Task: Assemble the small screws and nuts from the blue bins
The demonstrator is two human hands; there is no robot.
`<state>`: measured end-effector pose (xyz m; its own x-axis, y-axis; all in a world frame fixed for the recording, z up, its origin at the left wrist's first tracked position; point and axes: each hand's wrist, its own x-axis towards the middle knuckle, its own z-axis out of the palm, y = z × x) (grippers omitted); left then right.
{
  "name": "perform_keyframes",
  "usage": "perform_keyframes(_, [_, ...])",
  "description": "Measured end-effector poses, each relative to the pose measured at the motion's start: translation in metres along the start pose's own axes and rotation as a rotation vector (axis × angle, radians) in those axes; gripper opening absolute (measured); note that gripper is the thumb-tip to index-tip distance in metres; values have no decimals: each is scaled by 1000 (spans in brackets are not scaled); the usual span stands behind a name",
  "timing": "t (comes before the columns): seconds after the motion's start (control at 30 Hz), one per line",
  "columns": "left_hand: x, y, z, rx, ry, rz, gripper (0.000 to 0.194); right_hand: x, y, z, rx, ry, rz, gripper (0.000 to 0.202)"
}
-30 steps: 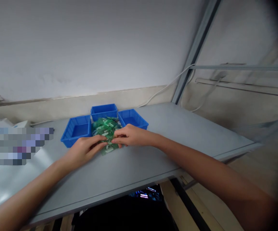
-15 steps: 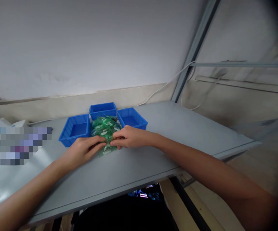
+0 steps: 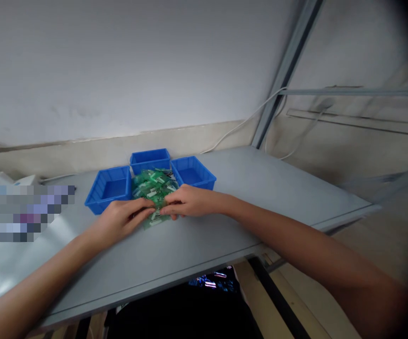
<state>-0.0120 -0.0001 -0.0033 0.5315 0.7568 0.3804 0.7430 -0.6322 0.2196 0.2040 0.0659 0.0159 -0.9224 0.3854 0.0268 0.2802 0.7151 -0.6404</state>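
Status: mid-handling by my read, not finished. A pile of green packets (image 3: 150,183) is lying loose on the desk (image 3: 175,256), set back from the front edge, toward the back edge by the wall. Three blue trays are standing around it: left tray (image 3: 98,205) on its left, back tray (image 3: 150,167) toward the back edge, right tray (image 3: 204,182) on its right.

Left hand (image 3: 122,219) and right hand (image 3: 190,200) are meeting at the pile's near end, thumbs and fingers half curled, tips touching the front packet (image 3: 155,219). They're looking like they're pinching it from both sides (can't tell for sure, grip too small to read).

Done: nothing I'm seeing is looking finished. Left: I'm judging most or all of the pile, since it's sitting outside the trays and the blue bottoms of the left and right trays are showing.

Hard to make out: packet contents are blurring into green and pale bits, no count possible. The back tray's front wall is hiding its floor. Right hand is covering part of the front packet. A pixelated patch (image 3: 30,214) near the desk's left edge is masking something; a white object (image 3: 4,178) behind it is getting cut off by the frame.
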Motion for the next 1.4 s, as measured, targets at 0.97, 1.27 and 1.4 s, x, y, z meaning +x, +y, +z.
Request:
perform_keyframes(0.97, [-2, 2, 2, 44, 26, 52, 21, 5, 6, 6, -62, 62, -68, 32])
perform_keyframes(1.27, [2, 4, 0, -127, -37, -165, 29, 3, 6, 3, -88, 112, -89, 30])
perform_keyframes(1.4, [6, 4, -1, -323, -76, -309, 35, 2, 4, 1, -105, 171, -94, 29])
